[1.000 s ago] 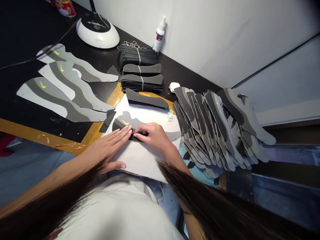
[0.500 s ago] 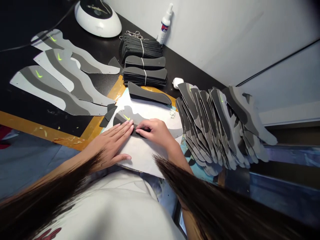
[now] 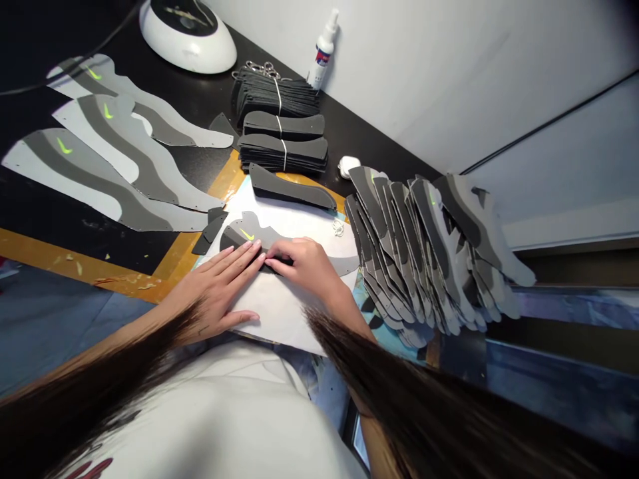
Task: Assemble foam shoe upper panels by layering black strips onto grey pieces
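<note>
A grey shoe upper piece point(image 3: 264, 234) with a yellow-green swoosh lies on a white sheet point(image 3: 289, 313) in front of me. Along its near side runs a dark grey panel point(image 3: 230, 234), partly hidden by my hands. My left hand point(image 3: 222, 283) rests flat on it, fingers stretched and thumb spread onto the sheet. With thumb and index finger together, my right hand point(image 3: 307, 265) pinches the near edge of the dark panel, close to my left fingertips. A stack of loose dark panels point(image 3: 292, 189) sits just beyond the piece.
Several shoe upper pieces point(image 3: 107, 156) are spread at the left. A fanned pile of uppers point(image 3: 419, 253) occupies the right. Banded dark panel bundles point(image 3: 282, 152), scissors point(image 3: 264, 68), a spray bottle point(image 3: 322, 53), a white case point(image 3: 348, 166) and coiled string point(image 3: 338, 228) lie further back.
My right fingertips have moved left along the dark panel's edge, closer to my left fingers. My left hand stays flat on the piece. The whole view has shifted slightly.
</note>
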A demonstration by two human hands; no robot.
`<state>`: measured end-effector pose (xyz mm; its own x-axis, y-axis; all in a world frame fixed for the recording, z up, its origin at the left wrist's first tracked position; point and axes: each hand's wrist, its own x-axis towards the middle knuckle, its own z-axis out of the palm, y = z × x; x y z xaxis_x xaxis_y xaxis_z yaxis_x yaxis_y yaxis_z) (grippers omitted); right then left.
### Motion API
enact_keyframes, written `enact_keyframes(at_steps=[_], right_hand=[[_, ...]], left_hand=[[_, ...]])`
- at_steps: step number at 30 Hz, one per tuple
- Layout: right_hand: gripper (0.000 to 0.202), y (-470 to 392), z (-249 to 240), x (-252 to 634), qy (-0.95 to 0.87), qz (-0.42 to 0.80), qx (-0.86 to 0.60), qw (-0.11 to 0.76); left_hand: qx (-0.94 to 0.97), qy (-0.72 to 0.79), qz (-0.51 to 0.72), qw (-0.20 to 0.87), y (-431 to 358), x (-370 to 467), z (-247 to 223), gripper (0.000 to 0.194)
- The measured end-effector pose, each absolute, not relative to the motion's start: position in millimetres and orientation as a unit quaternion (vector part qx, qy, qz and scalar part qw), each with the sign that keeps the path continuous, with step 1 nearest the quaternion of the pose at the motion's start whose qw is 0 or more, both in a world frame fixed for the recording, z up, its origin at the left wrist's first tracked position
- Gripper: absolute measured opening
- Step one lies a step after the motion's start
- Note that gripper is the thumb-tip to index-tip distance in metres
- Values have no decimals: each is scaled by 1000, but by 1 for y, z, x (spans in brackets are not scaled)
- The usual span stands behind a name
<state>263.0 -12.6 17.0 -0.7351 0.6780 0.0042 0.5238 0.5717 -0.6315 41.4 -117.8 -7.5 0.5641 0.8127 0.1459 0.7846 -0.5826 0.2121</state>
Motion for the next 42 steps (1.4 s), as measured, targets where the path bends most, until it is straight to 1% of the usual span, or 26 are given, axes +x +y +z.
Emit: enact_keyframes(at_steps=[5,8,11,14,18,22,29,35,39,42], right_hand=[[8,-14,31,269,-865,286,-400,100],[11,-10,35,281,-824,355,-431,100],[17,-7,30,289,-787,418,-437,122],[19,-6,23,290,-772,426,-449,148],[19,-6,20,287,-772,421,-453,148],[19,-3,24,287,-774,426,-446,140],[20,0,26,287,-791,412,-437,119],[18,0,21,288,-797,411,-424,130],[19,-1,20,287,-806,395,-419,139],[18,-3,18,286,-810,382,-420,144]], left_hand=[[888,435,146,21,-118,42,-13,93],[886,438,151,17,-120,46,-13,86],[871,465,153,23,-124,57,-9,82],[859,486,154,45,-126,68,-4,79],[868,466,153,76,-124,75,-2,69],[866,472,146,79,-124,74,-6,72],[878,452,156,36,-124,75,-9,78],[860,474,156,104,-123,79,-2,78],[855,485,155,101,-124,86,-2,85],[864,472,150,85,-124,89,-4,85]])
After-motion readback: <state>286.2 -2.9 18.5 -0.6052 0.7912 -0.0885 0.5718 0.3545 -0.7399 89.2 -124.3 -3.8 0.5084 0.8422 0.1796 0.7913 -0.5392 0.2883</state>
